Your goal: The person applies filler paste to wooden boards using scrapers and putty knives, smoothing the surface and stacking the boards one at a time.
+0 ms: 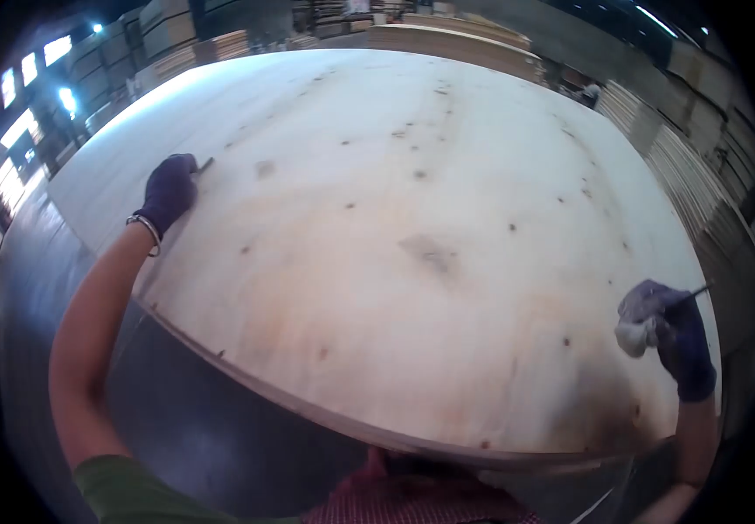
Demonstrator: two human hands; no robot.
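A large pale wooden sheet [377,227], marked with knots and dark stains, fills the middle of the view. My left hand [170,189], in a dark purple glove, is closed over the sheet's left part, with a short thin tool [206,164] poking out past the fingers. Over the right part, my right hand [670,332], gloved the same way, is closed around a thin stick-like tool [703,287] and a whitish lump [633,337]. What the lump is cannot be made out.
Stacked boards [456,48] lie beyond the far edge, and more stacks [679,170] stand at the right. A person [589,93] is partly visible at the back right. Bright windows [58,51] are at the upper left. Grey floor shows below the near edge.
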